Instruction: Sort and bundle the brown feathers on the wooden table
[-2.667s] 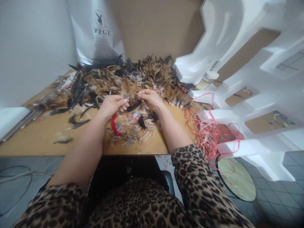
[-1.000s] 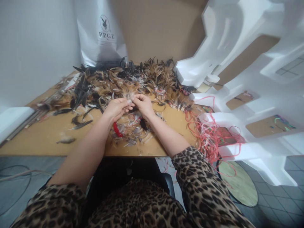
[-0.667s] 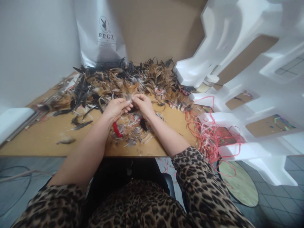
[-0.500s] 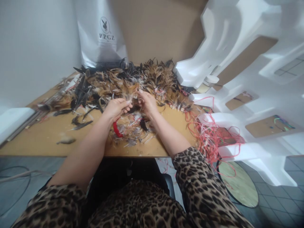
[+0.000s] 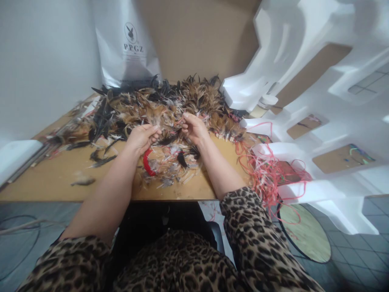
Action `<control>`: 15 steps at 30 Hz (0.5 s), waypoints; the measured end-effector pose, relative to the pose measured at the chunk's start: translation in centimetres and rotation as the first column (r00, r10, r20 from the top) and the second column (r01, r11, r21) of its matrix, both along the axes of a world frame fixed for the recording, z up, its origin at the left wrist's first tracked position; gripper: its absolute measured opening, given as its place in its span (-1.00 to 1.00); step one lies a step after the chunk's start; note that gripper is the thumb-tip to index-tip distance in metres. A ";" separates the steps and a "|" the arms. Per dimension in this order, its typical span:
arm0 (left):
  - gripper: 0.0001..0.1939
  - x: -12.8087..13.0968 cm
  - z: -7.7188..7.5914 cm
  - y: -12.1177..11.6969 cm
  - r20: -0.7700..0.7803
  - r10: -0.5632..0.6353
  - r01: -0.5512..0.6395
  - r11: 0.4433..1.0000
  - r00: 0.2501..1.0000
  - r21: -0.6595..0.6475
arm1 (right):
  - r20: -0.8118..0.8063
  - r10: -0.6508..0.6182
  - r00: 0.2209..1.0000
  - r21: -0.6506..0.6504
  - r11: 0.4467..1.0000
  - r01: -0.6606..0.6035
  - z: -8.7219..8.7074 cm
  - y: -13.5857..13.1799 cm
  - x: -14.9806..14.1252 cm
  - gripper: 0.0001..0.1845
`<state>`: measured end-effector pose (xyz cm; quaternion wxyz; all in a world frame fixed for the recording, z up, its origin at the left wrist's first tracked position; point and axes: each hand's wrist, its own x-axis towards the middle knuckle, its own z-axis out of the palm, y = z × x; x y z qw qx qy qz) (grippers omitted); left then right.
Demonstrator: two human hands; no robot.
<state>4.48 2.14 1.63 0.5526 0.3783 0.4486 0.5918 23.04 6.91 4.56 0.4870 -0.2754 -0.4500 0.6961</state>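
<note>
My left hand [image 5: 144, 138] is closed in a pinch on a small bunch of brown feathers [image 5: 155, 115], whose tips fan upward. To its right, my right hand [image 5: 193, 127] pinches a thin reddish strip [image 5: 180, 121]; whether the strip joins the feathers I cannot tell. Both hands hover over the table just in front of a wide heap of brown and black feathers [image 5: 197, 95]. Below them lie loose pale feather scraps and quills [image 5: 170, 174] and a curved red band [image 5: 148, 163].
Pink-red string [image 5: 267, 178] lies tangled at the table's right edge, against large white foam pieces [image 5: 322, 194]. A lidded jar [image 5: 264, 104] stands behind. A silver bag [image 5: 127, 61] is at the back, a white block [image 5: 21, 156] at left. A round greenish disc [image 5: 304, 231] sits lower right.
My hands have moved apart, the left one slightly left and the right one slightly right. The reddish strip now shows between them. The view has shifted a little.
</note>
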 end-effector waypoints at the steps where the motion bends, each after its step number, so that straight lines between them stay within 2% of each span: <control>1: -0.87 -0.1 -0.1 0.2 0.031 0.030 -0.030 1.000 0.999 0.001 | 0.007 0.036 0.999 0.007 0.999 -0.036 0.1 0.0 0.3 -0.66; 6: -0.87 -0.4 -0.4 0.6 0.078 0.111 -0.111 0.994 0.991 -0.004 | 0.092 0.214 0.972 0.098 0.970 -0.223 0.5 -0.9 0.7 -0.68; 8: -0.86 -0.3 -0.5 0.5 0.075 0.110 -0.110 0.994 0.991 -0.007 | 0.201 0.314 0.928 0.125 0.931 -0.342 0.6 -1.5 0.6 -0.69; 10: -0.86 -0.3 -0.4 0.5 0.075 0.104 -0.104 0.995 0.992 -0.002 | 0.376 0.452 0.809 0.121 0.842 -0.527 0.6 -2.0 0.5 -0.70; 12: -0.86 -0.2 -0.3 0.4 0.077 0.093 -0.094 0.996 0.993 0.007 | 0.535 0.528 0.660 0.078 0.747 -0.660 0.6 -2.0 0.6 -0.69; 13: -0.86 -0.2 -0.3 0.4 0.079 0.090 -0.092 0.996 0.993 0.012 | 0.586 0.517 0.624 0.062 0.739 -0.671 0.4 -1.7 0.7 -0.69; 14: -0.87 -0.2 -0.3 0.3 0.080 0.088 -0.089 0.996 0.993 0.015 | 0.623 0.472 0.624 0.061 0.766 -0.640 0.2 -1.4 1.0 -0.69; 15: -0.87 -0.2 -0.3 0.3 0.080 0.086 -0.087 0.996 0.993 0.015 | 0.649 0.393 0.652 0.071 0.821 -0.566 0.0 -0.9 1.2 -0.71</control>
